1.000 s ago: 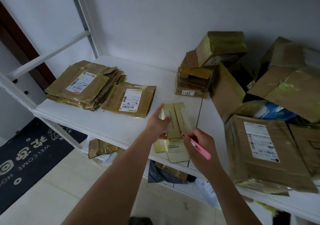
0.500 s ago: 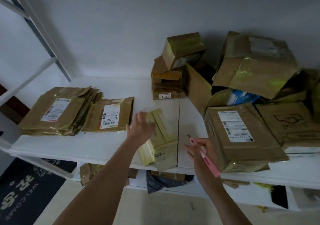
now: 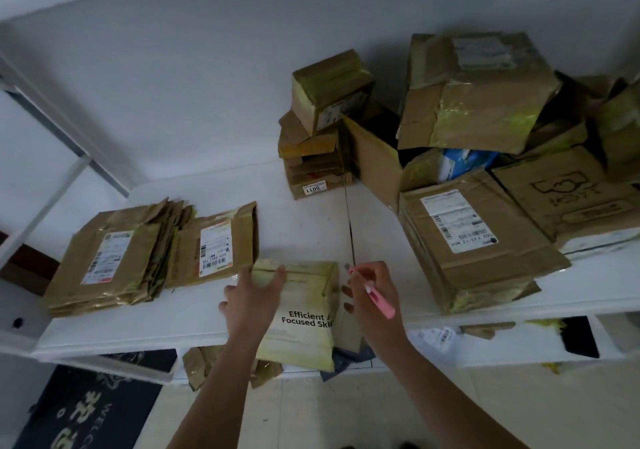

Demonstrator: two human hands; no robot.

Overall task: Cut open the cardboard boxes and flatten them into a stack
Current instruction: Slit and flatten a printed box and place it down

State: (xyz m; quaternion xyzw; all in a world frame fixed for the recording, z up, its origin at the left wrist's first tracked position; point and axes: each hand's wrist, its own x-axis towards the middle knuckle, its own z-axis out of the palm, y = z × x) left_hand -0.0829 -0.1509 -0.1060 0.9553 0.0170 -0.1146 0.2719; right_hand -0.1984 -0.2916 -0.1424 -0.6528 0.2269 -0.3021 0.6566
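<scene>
One pale flattened box (image 3: 304,313), printed with dark words, lies on the front edge of the white table (image 3: 145,327), its near end hanging over the edge. The left hand (image 3: 251,301) rests on the box's left part, fingers spread and fairly straight, fingertips reaching its far left corner. The right hand (image 3: 372,296) is just right of the box, fingers curled around a pink cutter (image 3: 375,298) whose tip points away past the knuckles; whether this hand touches the box I cannot tell. Just beyond the left fingertips lies a flattened brown box with a label (image 3: 216,246), and left of that a stack of flattened boxes (image 3: 114,258). Right of the right hand's fingers sits a pile of brown boxes (image 3: 485,234), with a smaller stack of boxes (image 3: 322,130) farther back against the wall.
</scene>
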